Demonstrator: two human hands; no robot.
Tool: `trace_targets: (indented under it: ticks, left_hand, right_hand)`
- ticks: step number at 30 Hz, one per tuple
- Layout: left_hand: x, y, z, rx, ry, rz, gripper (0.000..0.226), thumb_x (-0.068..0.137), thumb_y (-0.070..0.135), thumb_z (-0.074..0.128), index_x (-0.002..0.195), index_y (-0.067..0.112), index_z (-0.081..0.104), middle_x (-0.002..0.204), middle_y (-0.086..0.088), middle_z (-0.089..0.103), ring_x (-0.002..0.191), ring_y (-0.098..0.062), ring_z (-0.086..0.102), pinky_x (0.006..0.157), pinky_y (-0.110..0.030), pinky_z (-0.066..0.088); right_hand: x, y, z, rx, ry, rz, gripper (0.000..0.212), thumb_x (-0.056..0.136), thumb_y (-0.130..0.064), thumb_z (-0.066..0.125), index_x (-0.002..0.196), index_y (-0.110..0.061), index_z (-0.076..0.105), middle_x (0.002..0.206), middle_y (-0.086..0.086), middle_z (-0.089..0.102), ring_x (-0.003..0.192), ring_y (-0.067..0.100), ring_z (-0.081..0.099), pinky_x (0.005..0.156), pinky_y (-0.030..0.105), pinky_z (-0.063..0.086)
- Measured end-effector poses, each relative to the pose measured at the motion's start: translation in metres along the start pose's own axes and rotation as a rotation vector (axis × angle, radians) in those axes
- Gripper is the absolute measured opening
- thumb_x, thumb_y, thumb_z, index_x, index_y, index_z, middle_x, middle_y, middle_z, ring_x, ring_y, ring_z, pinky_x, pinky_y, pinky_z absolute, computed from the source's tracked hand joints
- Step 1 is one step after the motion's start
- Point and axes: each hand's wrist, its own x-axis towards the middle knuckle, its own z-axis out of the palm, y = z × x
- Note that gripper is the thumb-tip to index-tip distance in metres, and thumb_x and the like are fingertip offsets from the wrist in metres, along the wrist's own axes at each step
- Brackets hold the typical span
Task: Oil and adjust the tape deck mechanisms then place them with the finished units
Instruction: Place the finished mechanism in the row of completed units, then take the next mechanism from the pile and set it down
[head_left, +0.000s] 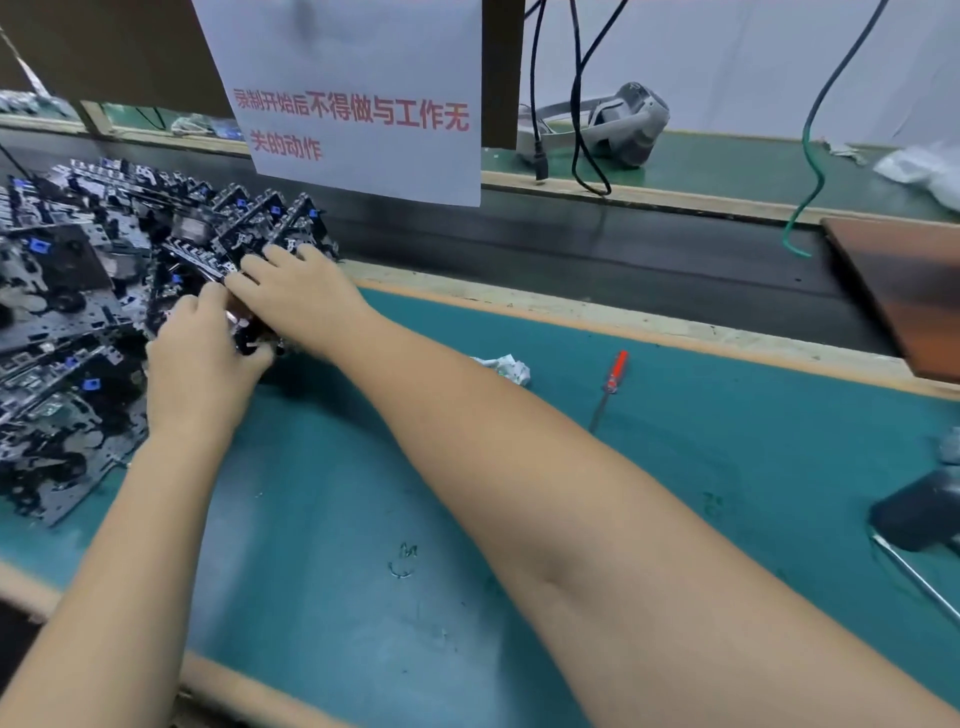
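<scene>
A big pile of black tape deck mechanisms (78, 312) with blue tabs covers the left end of the green bench mat (363, 519). At the pile's right edge both hands meet on one black mechanism (252, 340). My left hand (200, 364) grips it from below and the near side, thumb under it. My right hand (298, 293) lies over its top, fingers reaching onto the pile. Most of that mechanism is hidden under the hands.
A red-handled screwdriver (610, 387) and a crumpled wipe (501, 366) lie on the mat to the right. A dark tool (922, 514) sits at the right edge. Behind run a dark conveyor belt (571, 244), a hanging paper notice (358, 98) and cables (576, 104).
</scene>
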Motion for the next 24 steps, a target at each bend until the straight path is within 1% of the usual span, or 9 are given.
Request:
trace_targets:
  ticks: [3,8,10,13,16,18,20,22,24]
  left_hand:
    - [-0.014,0.007,0.000,0.029,0.008,0.124,0.035,0.073,0.003,0.073,0.099,-0.004,0.050,0.096,-0.028,0.050,0.085,-0.048,0.052,0.067,-0.052,0.038]
    - [-0.039,0.030,-0.015,-0.043,-0.016,0.336,0.033,0.071,0.001,0.075,0.094,0.000,0.051,0.090,-0.020,0.050,0.072,-0.043,0.058,0.059,-0.053,0.047]
    - [-0.057,0.046,-0.021,-0.156,-0.041,0.381,0.033,0.069,0.001,0.076,0.092,0.007,0.052,0.090,-0.010,0.052,0.065,-0.031,0.063,0.057,-0.048,0.050]
    - [-0.092,0.078,-0.028,-0.332,-0.094,0.465,0.041,0.065,0.002,0.079,0.089,0.018,0.050,0.089,0.009,0.049,0.059,-0.001,0.054,0.051,-0.036,0.049]
    - [-0.127,0.113,-0.025,-0.447,-0.109,0.632,0.037,0.070,0.007,0.077,0.090,0.019,0.047,0.090,0.010,0.046,0.075,-0.004,0.055,0.047,-0.031,0.049]
    - [-0.147,0.140,-0.020,-0.489,-0.101,0.776,0.021,0.081,0.017,0.063,0.090,0.018,0.044,0.092,0.008,0.045,0.075,-0.007,0.054,0.053,-0.023,0.044]
    - [-0.166,0.168,-0.014,-0.487,-0.078,0.902,0.011,0.082,0.019,0.050,0.089,0.016,0.042,0.094,0.006,0.044,0.070,-0.012,0.053,0.056,-0.025,0.043]
    - [-0.183,0.191,-0.008,-0.473,-0.028,1.009,0.011,0.081,0.011,0.052,0.086,0.013,0.042,0.093,0.001,0.047,0.066,-0.018,0.053,0.047,-0.027,0.044]
    - [-0.196,0.205,-0.003,-0.456,0.021,1.114,0.023,0.076,0.002,0.061,0.084,0.013,0.041,0.086,-0.003,0.057,0.065,-0.019,0.052,0.042,-0.029,0.042]
  right_hand:
    - [-0.017,0.007,0.001,-0.069,-0.021,-0.056,0.036,0.099,-0.010,0.023,0.131,-0.015,0.040,0.132,0.000,0.049,0.121,0.020,0.047,0.091,0.030,0.036]
    - [-0.072,0.018,-0.020,-0.008,0.018,0.009,0.043,0.095,-0.007,0.011,0.125,-0.016,0.041,0.127,0.002,0.048,0.117,0.022,0.047,0.088,0.031,0.036]
    - [-0.106,0.020,-0.034,0.026,0.020,0.106,0.040,0.093,-0.008,0.015,0.121,-0.018,0.042,0.123,0.000,0.049,0.113,0.020,0.049,0.085,0.030,0.036]
    - [-0.171,0.021,-0.061,0.090,0.008,0.239,0.022,0.090,-0.011,0.041,0.110,-0.019,0.047,0.108,-0.004,0.055,0.099,0.020,0.054,0.071,0.028,0.030]
    - [-0.243,0.021,-0.093,0.157,-0.010,0.370,0.018,0.074,-0.013,0.065,0.090,-0.013,0.057,0.085,0.001,0.060,0.077,0.024,0.057,0.062,0.030,0.031]
    - [-0.290,0.019,-0.106,0.136,0.042,0.451,0.022,0.064,-0.012,0.074,0.081,-0.011,0.060,0.074,0.003,0.059,0.067,0.025,0.055,0.059,0.030,0.035]
    - [-0.331,0.016,-0.112,0.078,0.053,0.506,0.018,0.066,-0.010,0.073,0.078,-0.011,0.059,0.070,0.003,0.054,0.062,0.024,0.050,0.057,0.032,0.037]
    - [-0.365,0.011,-0.115,-0.004,0.063,0.539,0.012,0.073,-0.007,0.068,0.074,-0.012,0.057,0.067,0.003,0.050,0.060,0.024,0.046,0.056,0.032,0.036]
    - [-0.390,0.005,-0.113,-0.068,0.088,0.569,0.012,0.081,-0.006,0.063,0.072,-0.013,0.058,0.067,0.003,0.049,0.061,0.024,0.046,0.059,0.032,0.033]
